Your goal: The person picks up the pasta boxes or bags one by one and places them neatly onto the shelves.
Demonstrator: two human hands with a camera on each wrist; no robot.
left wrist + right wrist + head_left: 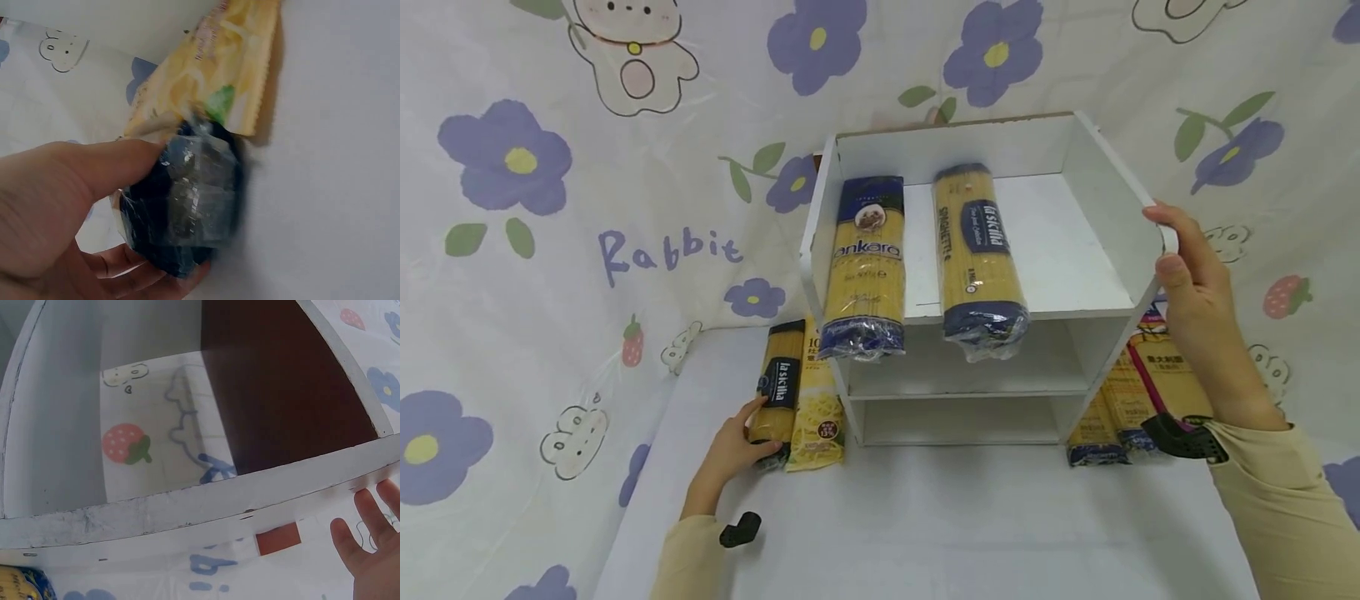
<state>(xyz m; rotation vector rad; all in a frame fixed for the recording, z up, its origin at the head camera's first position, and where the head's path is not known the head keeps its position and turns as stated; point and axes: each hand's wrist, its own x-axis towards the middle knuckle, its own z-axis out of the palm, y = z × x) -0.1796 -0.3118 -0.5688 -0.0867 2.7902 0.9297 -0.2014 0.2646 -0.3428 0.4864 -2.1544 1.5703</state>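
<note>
At the left of the white shelf (966,396), my left hand (730,454) grips the lower end of a dark-blue-labelled La Sicilia spaghetti packet (781,354). The left wrist view shows thumb and fingers on either side of the packet's clear wrapped end (197,194). A yellow noodle packet (816,421) stands beside it, against the shelf. My right hand (1198,292) holds the front upper corner of the shelf's right side panel, thumb and fingers on opposite sides. In the right wrist view, the fingertips (344,534) lie near the white edge.
On the upper shelf board lie an Ankara pasta packet (868,267) and another La Sicilia spaghetti packet (977,250), both overhanging the front. Two lower compartments sit beneath. Several pasta packets (1172,371) lean right of the shelf. A patterned sheet (670,192) hangs behind the white table (925,525).
</note>
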